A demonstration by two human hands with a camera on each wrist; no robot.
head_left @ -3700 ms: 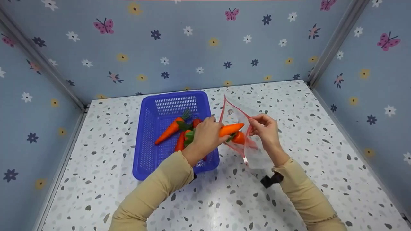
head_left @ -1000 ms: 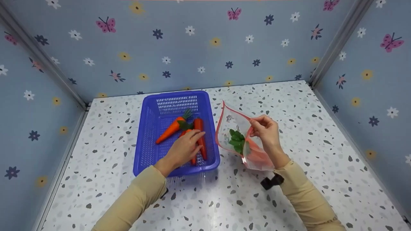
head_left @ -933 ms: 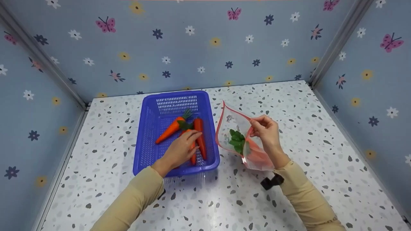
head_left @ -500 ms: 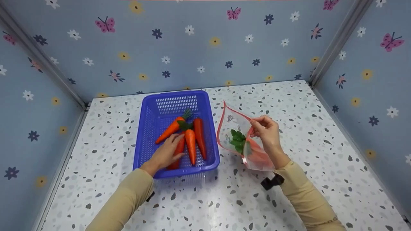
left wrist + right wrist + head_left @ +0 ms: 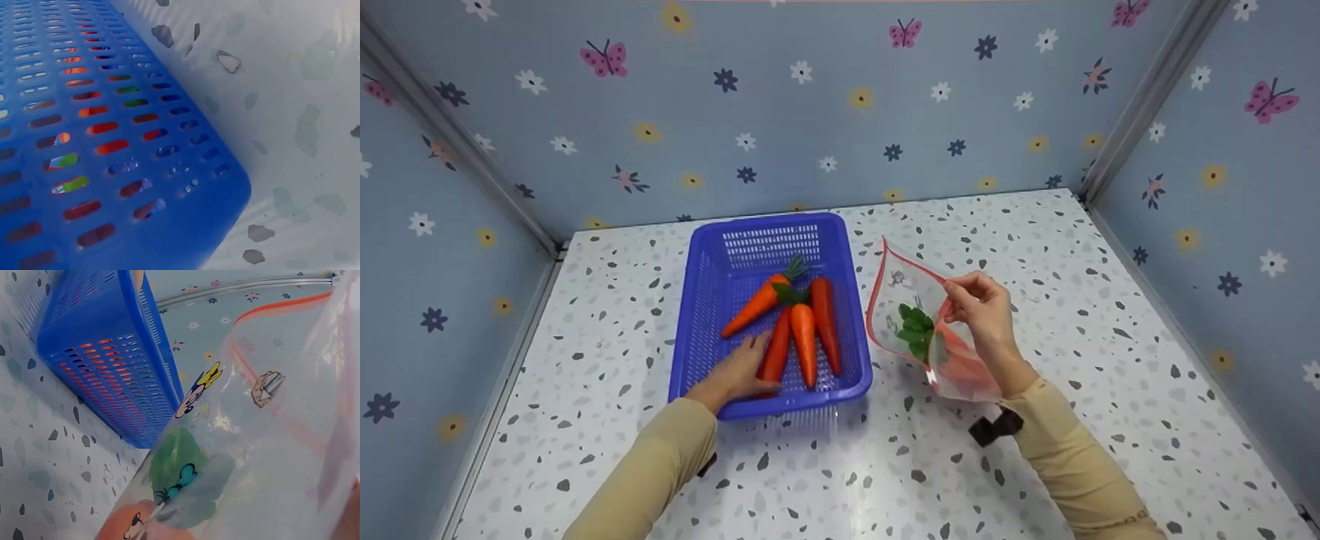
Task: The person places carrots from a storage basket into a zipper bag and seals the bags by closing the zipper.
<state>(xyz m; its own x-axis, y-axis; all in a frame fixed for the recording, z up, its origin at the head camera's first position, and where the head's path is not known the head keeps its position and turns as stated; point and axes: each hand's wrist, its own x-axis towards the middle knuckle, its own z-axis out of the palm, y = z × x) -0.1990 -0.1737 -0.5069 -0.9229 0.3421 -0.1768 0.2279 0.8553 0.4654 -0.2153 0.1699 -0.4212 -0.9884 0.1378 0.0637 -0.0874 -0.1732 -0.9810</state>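
In the head view, my left hand (image 5: 735, 373) is inside the blue basket (image 5: 684, 330), its fingers spread beside a red carrot (image 5: 777, 352) and the thumb near that carrot's lower end. Alongside lie an orange carrot (image 5: 804, 341), a darker red carrot (image 5: 826, 322) and a slanted orange carrot (image 5: 757, 304) with a green top. My right hand (image 5: 986, 307) pinches the red-edged rim of a clear zip bag (image 5: 904, 281), whose mouth gapes toward the basket. Green leaves (image 5: 915, 330) and orange shapes show inside the bag. The left wrist view has only the basket's outer wall (image 5: 185, 225).
Basket and bag stand on a white speckled table (image 5: 847, 480). Flowered blue panels (image 5: 840, 105) enclose it at the back and both sides. In the right wrist view, the printed bag (image 5: 253, 439) fills much of the foreground, with the basket (image 5: 112, 309) behind.
An orange carrot went from my left hand into the bag. That hand then returned to the basket and moved left and nearer across the carrots. My right hand keeps its hold on the bag.
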